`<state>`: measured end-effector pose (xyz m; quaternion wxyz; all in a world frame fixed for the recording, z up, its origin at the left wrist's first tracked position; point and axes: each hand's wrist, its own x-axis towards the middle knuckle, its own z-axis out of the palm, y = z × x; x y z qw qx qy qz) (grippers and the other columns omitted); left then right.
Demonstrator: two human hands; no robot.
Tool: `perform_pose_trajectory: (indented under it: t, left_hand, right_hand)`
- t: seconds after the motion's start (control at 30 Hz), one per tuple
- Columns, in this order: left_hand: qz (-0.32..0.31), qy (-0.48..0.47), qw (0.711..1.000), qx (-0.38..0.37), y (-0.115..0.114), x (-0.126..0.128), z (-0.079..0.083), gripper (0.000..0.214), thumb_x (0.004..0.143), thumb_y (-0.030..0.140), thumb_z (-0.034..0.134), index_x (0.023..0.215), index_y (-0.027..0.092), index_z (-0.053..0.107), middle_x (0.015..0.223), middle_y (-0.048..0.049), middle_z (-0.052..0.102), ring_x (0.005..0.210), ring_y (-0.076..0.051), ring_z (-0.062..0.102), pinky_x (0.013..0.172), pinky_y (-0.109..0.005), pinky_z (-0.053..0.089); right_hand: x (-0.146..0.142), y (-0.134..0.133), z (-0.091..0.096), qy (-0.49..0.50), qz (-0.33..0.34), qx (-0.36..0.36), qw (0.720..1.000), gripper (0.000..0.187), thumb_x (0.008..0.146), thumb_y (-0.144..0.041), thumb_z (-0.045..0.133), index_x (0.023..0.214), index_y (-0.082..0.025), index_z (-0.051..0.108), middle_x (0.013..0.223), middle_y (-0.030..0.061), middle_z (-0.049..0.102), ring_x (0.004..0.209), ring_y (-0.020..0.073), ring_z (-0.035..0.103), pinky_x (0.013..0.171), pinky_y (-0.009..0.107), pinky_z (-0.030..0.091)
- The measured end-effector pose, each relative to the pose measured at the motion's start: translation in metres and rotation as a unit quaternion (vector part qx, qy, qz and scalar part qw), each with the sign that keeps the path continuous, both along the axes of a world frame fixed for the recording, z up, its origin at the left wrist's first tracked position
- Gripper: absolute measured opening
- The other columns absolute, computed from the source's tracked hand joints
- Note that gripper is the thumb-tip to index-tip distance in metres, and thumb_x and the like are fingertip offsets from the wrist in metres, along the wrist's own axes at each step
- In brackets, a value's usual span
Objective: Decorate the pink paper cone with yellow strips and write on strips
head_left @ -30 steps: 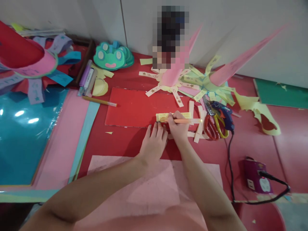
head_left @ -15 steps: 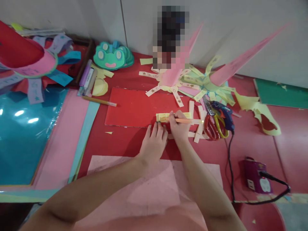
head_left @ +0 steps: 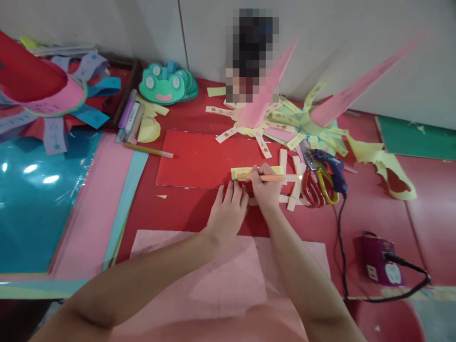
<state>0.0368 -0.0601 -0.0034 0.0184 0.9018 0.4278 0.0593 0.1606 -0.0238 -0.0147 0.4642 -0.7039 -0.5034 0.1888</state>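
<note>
My right hand (head_left: pixel 265 190) is closed round an orange pen (head_left: pixel 276 178), its tip on a yellow paper strip (head_left: pixel 242 172) that lies on a red sheet (head_left: pixel 199 159). My left hand (head_left: pixel 228 209) lies flat with fingers stretched out, fingertips at the near edge of the strip, holding it down. Several loose cream strips (head_left: pixel 294 190) lie just right of my right hand.
Red-and-yellow scissors (head_left: pixel 315 187) and a blue glue gun (head_left: pixel 333 173) lie to the right, its black cord running to a purple power block (head_left: pixel 379 261). Pink paper cones with yellow strips (head_left: pixel 260 114) stand behind. Green frog masks (head_left: pixel 164 85), markers (head_left: pixel 130 114), a pencil (head_left: pixel 147 150) and coloured sheets lie left.
My right hand and the pen have shifted slightly right along the yellow strip. My left hand has stayed in place.
</note>
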Motion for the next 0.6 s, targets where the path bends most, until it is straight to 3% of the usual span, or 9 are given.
perform_pose_trajectory:
  t: [0.17, 0.4, 0.6]
  left_hand:
    - [-0.002, -0.006, 1.000, -0.009, 0.0008, 0.0005, 0.0010, 0.037, 0.088, 0.018, 0.037, 0.121, 0.006, 0.051, 0.124, -0.0199, 0.053, 0.118, -0.027, 0.048, 0.099, -0.042, 0.038]
    - [-0.003, 0.000, 1.000, -0.005, 0.0009, -0.0002, 0.0022, 0.037, 0.088, 0.018, 0.037, 0.120, 0.006, 0.052, 0.122, -0.0198, 0.054, 0.117, -0.028, 0.049, 0.099, -0.042, 0.038]
    - [-0.006, 0.008, 1.000, 0.019, 0.0005, 0.0000, 0.0012, 0.036, 0.088, 0.017, 0.038, 0.118, 0.005, 0.053, 0.121, -0.0197, 0.055, 0.115, -0.028, 0.051, 0.097, -0.042, 0.040]
  right_hand:
    - [0.0008, 0.0004, -0.0004, 0.031, 0.007, -0.008, 0.999, 0.033, 0.081, -0.030, 0.046, 0.054, -0.022, 0.029, 0.044, -0.0075, 0.035, 0.042, 0.0070, 0.037, 0.044, 0.021, 0.032]
    - [0.0023, -0.0002, 0.0014, 0.004, 0.024, -0.007, 1.000, 0.033, 0.078, -0.027, 0.046, 0.052, -0.021, 0.026, 0.045, -0.0083, 0.028, 0.042, 0.0065, 0.030, 0.044, 0.021, 0.029]
    - [0.0024, -0.0003, 0.0012, 0.001, 0.023, 0.001, 1.000, 0.033, 0.079, -0.029, 0.045, 0.053, -0.021, 0.027, 0.044, -0.0080, 0.030, 0.042, 0.0065, 0.032, 0.043, 0.020, 0.030]
